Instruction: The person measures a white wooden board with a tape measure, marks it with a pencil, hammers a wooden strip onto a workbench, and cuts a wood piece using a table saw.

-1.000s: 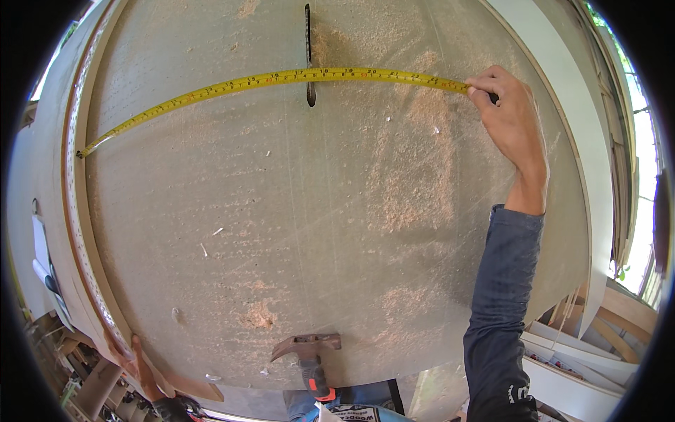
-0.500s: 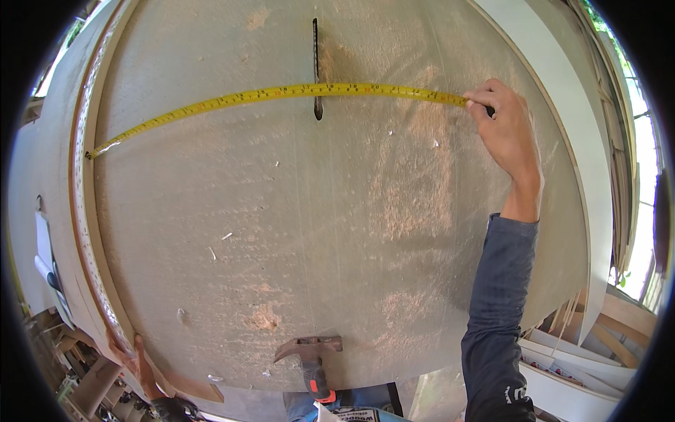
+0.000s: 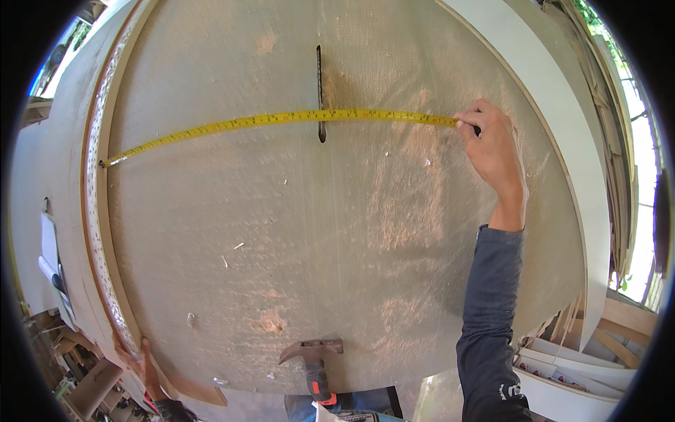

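"What is nearest?"
"A claw hammer [image 3: 311,348] at the near edge of a broad panel [image 3: 197,218], handle toward the wearer. To its left, the left hand [image 3: 150,369] touches a raised edge strip [image 3: 95,232]; I cannot tell whether its fingers press together."

"And the other hand?"
"Farther out, the right hand [image 3: 492,148] pinches a yellow measuring tape [image 3: 274,118] between thumb and fingers. The tape spans the panel to that strip, crossing a dark slot [image 3: 320,81] close to the slot's nearer end."

"What has just changed?"
"Mostly the view: over the last second, right hand, tape and slot have slid lower in it together. The tape crosses the slot at about the same place, so the span seems held steady."

"The surface and room?"
"Grey-brown, with patches of tan wood dust [image 3: 415,211] and pale chips [image 3: 239,245]. White papers [image 3: 50,257] lie beyond the strip; rightward, a white board [image 3: 582,162], stacked boards [image 3: 620,162], then daylight."
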Tool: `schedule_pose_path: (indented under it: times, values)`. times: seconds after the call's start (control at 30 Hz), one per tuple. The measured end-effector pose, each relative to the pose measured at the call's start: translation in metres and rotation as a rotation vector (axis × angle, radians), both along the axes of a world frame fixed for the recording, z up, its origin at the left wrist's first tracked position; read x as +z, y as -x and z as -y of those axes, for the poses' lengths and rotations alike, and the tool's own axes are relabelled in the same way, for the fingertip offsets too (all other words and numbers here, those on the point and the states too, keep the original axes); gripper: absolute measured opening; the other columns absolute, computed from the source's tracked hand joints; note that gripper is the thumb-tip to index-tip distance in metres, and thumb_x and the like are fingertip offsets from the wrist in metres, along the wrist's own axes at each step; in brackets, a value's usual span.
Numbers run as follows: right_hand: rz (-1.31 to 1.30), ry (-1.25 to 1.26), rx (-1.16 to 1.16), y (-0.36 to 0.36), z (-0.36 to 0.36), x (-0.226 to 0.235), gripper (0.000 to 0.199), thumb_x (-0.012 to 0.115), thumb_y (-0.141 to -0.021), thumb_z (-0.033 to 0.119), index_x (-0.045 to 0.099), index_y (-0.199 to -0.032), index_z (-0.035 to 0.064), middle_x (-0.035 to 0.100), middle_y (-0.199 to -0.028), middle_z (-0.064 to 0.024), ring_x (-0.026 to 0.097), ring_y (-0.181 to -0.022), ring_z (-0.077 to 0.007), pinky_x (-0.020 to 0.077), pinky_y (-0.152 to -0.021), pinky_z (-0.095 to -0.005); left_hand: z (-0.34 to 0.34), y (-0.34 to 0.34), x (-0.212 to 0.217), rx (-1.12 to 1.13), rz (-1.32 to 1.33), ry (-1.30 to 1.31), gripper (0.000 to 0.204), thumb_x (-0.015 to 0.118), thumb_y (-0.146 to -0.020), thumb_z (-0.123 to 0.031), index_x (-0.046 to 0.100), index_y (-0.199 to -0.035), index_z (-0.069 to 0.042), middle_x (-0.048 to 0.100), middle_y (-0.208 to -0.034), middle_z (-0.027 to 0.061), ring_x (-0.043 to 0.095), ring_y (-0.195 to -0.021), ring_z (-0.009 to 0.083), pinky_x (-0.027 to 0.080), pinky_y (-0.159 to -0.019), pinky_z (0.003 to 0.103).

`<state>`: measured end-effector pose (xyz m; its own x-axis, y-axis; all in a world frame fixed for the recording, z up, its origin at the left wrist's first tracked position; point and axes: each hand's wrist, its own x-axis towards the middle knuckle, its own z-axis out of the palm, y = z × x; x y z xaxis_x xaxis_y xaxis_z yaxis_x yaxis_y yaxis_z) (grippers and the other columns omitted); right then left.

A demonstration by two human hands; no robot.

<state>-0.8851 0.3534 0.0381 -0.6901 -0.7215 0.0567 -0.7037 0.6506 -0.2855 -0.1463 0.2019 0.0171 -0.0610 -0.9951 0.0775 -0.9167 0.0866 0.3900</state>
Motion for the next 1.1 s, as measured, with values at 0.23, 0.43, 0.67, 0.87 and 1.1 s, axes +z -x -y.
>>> schedule_pose_path:
  times: [0.23,0.43,0.67,0.87,1.1]
  values:
    - [-0.052,0.034,0.045,0.000,-0.004,-0.001,0.015,0.065,-0.088,0.010,0.077,-0.094,0.0048,0.069,-0.094,-0.0072,0.066,-0.084,-0.0242,0.0538,-0.076,-0.0363,-0.003,0.009,0.005,0.022,0.021,0.002,0.095,0.075,-0.081,-0.042,0.027,-0.153,-0.004,0.029,-0.156,0.0189,0.026,-0.145,0.0346,0.020,-0.119,0.049]
    - [-0.018,-0.006,-0.008,-0.008,0.001,0.008,0.014,0.067,-0.088,0.011,0.078,-0.095,0.0059,0.069,-0.094,-0.0062,0.066,-0.083,-0.0216,0.0540,-0.074,-0.0363,-0.002,0.005,0.006,0.033,0.074,0.004,0.098,0.076,-0.079,-0.049,0.028,-0.154,-0.005,0.031,-0.155,0.0190,0.024,-0.145,0.0364,0.020,-0.118,0.051]
    - [0.008,-0.004,-0.003,-0.005,0.001,0.008,0.014,0.067,-0.088,0.011,0.077,-0.095,0.0060,0.069,-0.092,-0.0063,0.066,-0.077,-0.0214,0.0533,-0.072,-0.0366,-0.002,0.004,0.006,0.024,0.087,0.001,0.101,0.075,-0.079,-0.053,0.028,-0.153,-0.005,0.031,-0.155,0.0196,0.025,-0.145,0.0368,0.020,-0.118,0.053]
    - [0.007,-0.017,-0.004,-0.002,0.001,0.008,0.014,0.066,-0.088,0.010,0.077,-0.096,0.0062,0.069,-0.092,-0.0065,0.066,-0.077,-0.0224,0.0530,-0.073,-0.0372,-0.002,0.007,0.008,0.024,0.095,-0.004,0.101,0.075,-0.079,-0.054,0.027,-0.153,-0.004,0.031,-0.155,0.0203,0.025,-0.144,0.0368,0.020,-0.118,0.052]
    - [0.019,-0.018,-0.009,-0.005,0.002,0.010,0.014,0.067,-0.089,0.010,0.077,-0.096,0.0064,0.069,-0.093,-0.0066,0.066,-0.079,-0.0234,0.0532,-0.074,-0.0377,-0.001,0.001,0.004,0.011,0.048,-0.005,0.101,0.075,-0.079,-0.052,0.026,-0.153,-0.004,0.030,-0.155,0.0198,0.026,-0.144,0.0362,0.020,-0.118,0.050]
